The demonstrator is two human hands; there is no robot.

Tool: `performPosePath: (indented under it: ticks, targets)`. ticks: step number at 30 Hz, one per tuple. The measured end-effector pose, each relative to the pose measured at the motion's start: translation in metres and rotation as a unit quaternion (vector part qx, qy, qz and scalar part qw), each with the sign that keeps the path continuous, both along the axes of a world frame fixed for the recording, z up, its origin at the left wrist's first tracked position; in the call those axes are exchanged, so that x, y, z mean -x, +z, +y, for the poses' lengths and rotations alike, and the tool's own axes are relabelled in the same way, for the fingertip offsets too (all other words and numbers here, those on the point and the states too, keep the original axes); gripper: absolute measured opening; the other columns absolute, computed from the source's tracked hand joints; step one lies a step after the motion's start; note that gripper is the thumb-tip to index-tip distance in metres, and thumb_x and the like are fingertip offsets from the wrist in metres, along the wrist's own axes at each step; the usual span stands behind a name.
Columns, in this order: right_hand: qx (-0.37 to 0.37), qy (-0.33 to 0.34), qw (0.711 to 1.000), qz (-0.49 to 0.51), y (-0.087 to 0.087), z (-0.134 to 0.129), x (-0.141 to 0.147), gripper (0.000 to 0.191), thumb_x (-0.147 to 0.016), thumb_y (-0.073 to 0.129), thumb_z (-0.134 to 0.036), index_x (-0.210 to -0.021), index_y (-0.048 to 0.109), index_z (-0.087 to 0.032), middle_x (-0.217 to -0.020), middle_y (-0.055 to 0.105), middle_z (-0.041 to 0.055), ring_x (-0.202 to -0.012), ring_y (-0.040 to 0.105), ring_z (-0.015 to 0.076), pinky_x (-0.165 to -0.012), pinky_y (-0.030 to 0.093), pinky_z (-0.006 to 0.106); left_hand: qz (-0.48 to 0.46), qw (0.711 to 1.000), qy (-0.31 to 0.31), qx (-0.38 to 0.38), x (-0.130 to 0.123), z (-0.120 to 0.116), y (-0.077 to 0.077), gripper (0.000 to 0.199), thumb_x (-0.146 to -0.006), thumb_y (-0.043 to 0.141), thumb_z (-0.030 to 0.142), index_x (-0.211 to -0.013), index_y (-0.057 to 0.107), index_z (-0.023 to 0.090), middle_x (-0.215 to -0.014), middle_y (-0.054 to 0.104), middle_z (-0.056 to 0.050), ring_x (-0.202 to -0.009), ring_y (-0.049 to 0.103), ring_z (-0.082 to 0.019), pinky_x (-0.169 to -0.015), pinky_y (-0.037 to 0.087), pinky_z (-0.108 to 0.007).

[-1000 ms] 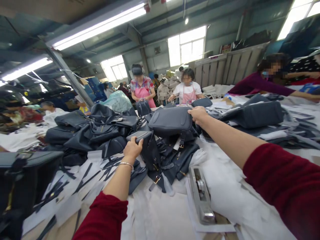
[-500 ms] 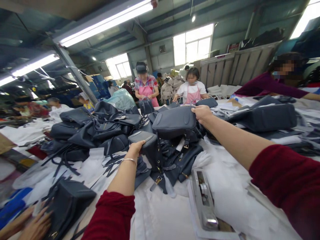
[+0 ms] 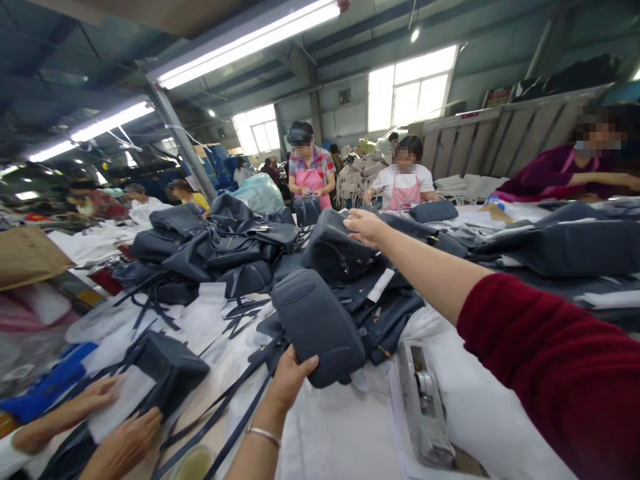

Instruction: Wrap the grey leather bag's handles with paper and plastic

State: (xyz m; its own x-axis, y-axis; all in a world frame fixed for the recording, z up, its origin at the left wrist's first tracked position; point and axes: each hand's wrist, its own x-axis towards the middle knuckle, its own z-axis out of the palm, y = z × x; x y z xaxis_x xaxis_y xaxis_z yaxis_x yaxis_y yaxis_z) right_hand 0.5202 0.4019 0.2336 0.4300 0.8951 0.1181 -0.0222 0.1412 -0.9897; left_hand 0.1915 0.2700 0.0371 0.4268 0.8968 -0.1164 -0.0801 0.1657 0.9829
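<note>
My left hand (image 3: 290,377), with a bangle on its wrist, grips the lower end of a dark blue bag (image 3: 320,327), whose flat oblong base faces me. Long straps trail from this bag to the lower left. Farther off, my right hand (image 3: 367,229) is stretched out with fingers apart, beside another dark bag (image 3: 333,247) on the heap. Nothing shows in that hand. More dark bags with buckles lie under and around these two.
A co-worker's hands (image 3: 125,433) handle a dark bag (image 3: 170,367) and a white sheet at lower left. A metal device (image 3: 425,400) lies at lower right. Piled bags (image 3: 200,247) are left; people stand across the table.
The bag in my left hand has come nearer and turned its base to me. My right hand has let go of the other bag. A white sheet now shows at the co-worker's bag.
</note>
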Motion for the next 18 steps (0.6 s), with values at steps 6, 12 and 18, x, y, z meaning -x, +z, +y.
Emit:
performPosePath:
  ticks: [6,12,18]
  targets:
    - [0.108,0.070,0.992,-0.003,-0.057,-0.091,0.051,0.025,-0.084,0.068,-0.037,-0.095,0.067,-0.014,-0.095,0.071,0.0086,-0.086,0.067,0.0182,-0.068,0.051,0.024,0.021,0.996,0.021,-0.078,-0.015,-0.001,0.059,0.049,-0.076,0.071,0.031,-0.121,0.062,0.013,-0.122,0.070,-0.010,-0.114,0.064,-0.027,-0.105,0.048,-0.041]
    - [0.170,0.132,0.971,0.107,-0.094,-0.202,0.011,0.055,-0.095,0.030,-0.063,-0.099,0.065,-0.020,-0.104,0.073,0.0138,-0.092,0.071,0.0258,-0.079,0.056,0.041,0.251,0.938,-0.122,-0.207,-0.005,-0.069,0.162,0.026,-0.077,0.065,0.021,-0.102,0.069,0.017,-0.102,0.074,-0.004,-0.092,0.067,-0.022,-0.083,0.052,-0.031]
    - [0.247,0.203,0.931,0.174,-0.117,-0.311,0.012,0.067,-0.089,0.032,-0.073,-0.118,0.062,-0.020,-0.109,0.073,0.0153,-0.103,0.070,0.0316,-0.092,0.053,0.047,0.478,0.732,-0.326,-0.360,0.021,-0.160,0.194,0.007,-0.080,0.068,0.025,-0.083,0.062,0.023,-0.092,0.068,-0.004,-0.085,0.065,-0.021,-0.073,0.047,-0.029]
